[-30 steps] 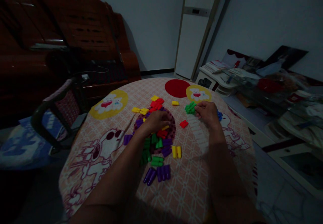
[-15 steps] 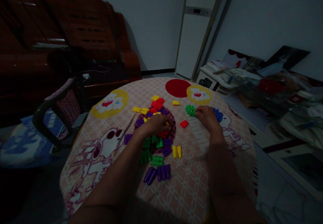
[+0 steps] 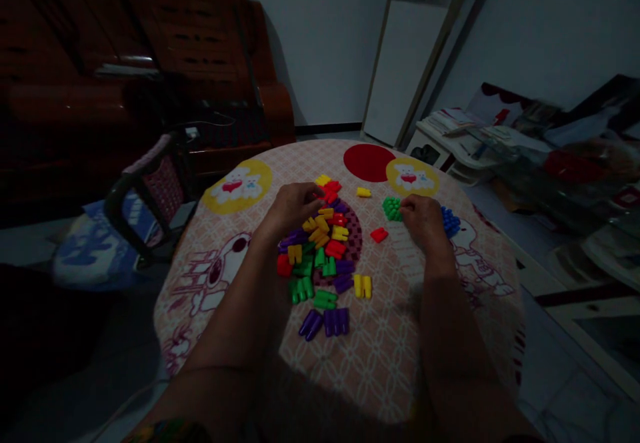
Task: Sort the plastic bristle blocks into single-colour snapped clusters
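My left hand (image 3: 293, 207) is over the far left of a loose pile, its bent fingers a little apart beside red plastic building pieces (image 3: 332, 190). No piece shows clearly between them. Closed fingers of my right hand (image 3: 423, 220) pinch the near edge of a green cluster of joined knobbly pieces (image 3: 391, 208). A blue cluster (image 3: 450, 222) lies just right of that hand, partly behind it. In the pile are yellow pieces (image 3: 320, 231), green pieces (image 3: 301, 290) and purple pieces (image 3: 336, 322). One red piece (image 3: 379, 234) lies alone between my hands.
A patterned cloth covers the round table (image 3: 370, 350). A lone yellow piece (image 3: 363, 192) lies toward the far side. Left of the table stands a chair (image 3: 145, 196), with a wooden sofa (image 3: 200, 50) behind. A cluttered low cabinet (image 3: 450, 140) is on the right.
My left hand has moved from the middle of the pile to its far left side, uncovering yellow and red pieces. My right hand stays at the green cluster. The view has shifted slightly.
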Demonstrator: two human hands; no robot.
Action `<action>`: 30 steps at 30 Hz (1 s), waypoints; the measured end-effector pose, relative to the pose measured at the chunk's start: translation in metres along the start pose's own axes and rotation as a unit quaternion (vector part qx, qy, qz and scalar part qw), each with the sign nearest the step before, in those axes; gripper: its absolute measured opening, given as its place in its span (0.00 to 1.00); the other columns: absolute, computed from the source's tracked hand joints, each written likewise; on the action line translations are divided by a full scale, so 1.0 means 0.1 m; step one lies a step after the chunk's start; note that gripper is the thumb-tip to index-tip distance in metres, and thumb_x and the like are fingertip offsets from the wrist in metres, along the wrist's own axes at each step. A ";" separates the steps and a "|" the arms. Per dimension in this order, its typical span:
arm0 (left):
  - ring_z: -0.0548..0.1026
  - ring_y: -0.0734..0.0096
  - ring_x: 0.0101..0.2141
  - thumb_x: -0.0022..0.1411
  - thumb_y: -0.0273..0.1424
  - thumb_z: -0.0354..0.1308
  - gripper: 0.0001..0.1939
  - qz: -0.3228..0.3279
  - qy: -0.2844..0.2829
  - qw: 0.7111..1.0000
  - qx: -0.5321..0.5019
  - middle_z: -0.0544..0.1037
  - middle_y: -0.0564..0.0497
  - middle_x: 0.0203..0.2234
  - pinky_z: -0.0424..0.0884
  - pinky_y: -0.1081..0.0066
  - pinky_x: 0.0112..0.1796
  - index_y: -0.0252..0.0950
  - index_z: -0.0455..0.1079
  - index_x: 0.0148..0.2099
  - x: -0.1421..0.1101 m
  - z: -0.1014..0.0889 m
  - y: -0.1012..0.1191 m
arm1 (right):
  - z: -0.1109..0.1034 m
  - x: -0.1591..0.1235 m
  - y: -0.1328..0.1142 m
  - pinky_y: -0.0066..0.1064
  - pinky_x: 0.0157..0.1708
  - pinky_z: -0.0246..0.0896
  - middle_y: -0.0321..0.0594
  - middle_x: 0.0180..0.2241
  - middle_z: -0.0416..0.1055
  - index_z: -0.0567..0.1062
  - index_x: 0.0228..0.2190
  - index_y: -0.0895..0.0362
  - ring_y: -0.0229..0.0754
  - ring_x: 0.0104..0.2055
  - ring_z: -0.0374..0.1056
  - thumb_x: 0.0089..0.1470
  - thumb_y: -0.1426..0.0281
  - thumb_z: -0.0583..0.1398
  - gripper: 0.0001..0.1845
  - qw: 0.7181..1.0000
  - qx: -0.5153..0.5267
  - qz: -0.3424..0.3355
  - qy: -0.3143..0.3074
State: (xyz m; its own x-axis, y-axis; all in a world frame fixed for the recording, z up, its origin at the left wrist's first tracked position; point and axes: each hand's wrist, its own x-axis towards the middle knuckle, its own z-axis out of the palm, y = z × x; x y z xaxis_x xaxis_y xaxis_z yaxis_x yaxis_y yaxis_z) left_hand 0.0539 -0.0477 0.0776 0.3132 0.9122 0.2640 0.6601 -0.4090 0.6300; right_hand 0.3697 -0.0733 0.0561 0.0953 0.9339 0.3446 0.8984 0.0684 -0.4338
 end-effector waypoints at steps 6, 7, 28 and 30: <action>0.78 0.67 0.27 0.58 0.34 0.58 0.14 -0.039 0.092 0.992 -0.074 0.81 0.49 0.27 0.72 0.70 0.31 0.33 0.79 0.42 -0.01 -0.07 -0.06 | 0.10 -0.21 -0.85 0.29 0.35 0.58 0.38 0.29 0.77 0.81 0.31 0.58 0.39 0.32 0.70 0.54 0.74 0.61 0.07 0.962 0.122 -0.157 -0.189; 0.78 0.68 0.26 0.58 0.34 0.58 0.14 -0.042 0.098 0.991 -0.080 0.81 0.49 0.26 0.72 0.71 0.31 0.33 0.79 0.42 -0.01 -0.08 -0.06 | 0.16 -0.27 -0.99 0.29 0.36 0.58 0.37 0.30 0.78 0.81 0.33 0.58 0.39 0.33 0.71 0.55 0.74 0.61 0.07 0.949 0.119 -0.192 -0.222; 0.77 0.67 0.26 0.57 0.36 0.58 0.15 -0.041 0.086 0.991 -0.089 0.80 0.49 0.25 0.71 0.70 0.30 0.34 0.79 0.41 0.02 -0.01 -0.06 | 0.51 -0.52 -1.38 0.34 0.46 0.61 0.43 0.39 0.80 0.82 0.39 0.56 0.45 0.44 0.72 0.58 0.69 0.64 0.08 0.940 0.068 -0.246 -0.227; 0.77 0.66 0.27 0.57 0.37 0.57 0.16 -0.035 0.074 0.993 -0.083 0.80 0.49 0.25 0.71 0.70 0.30 0.34 0.79 0.42 0.02 0.00 -0.03 | 0.42 -0.37 -1.19 0.32 0.44 0.63 0.41 0.38 0.81 0.83 0.37 0.55 0.44 0.42 0.74 0.56 0.70 0.64 0.08 0.963 0.108 -0.182 -0.168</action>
State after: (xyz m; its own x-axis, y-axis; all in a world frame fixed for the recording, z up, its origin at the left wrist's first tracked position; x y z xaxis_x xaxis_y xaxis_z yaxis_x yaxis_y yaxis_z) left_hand 0.0523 -0.0450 0.0765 0.1576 0.9370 0.3118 0.5522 -0.3454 0.7588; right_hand 0.2412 -0.1016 0.0600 -0.3857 0.8926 0.2336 0.7323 0.4502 -0.5109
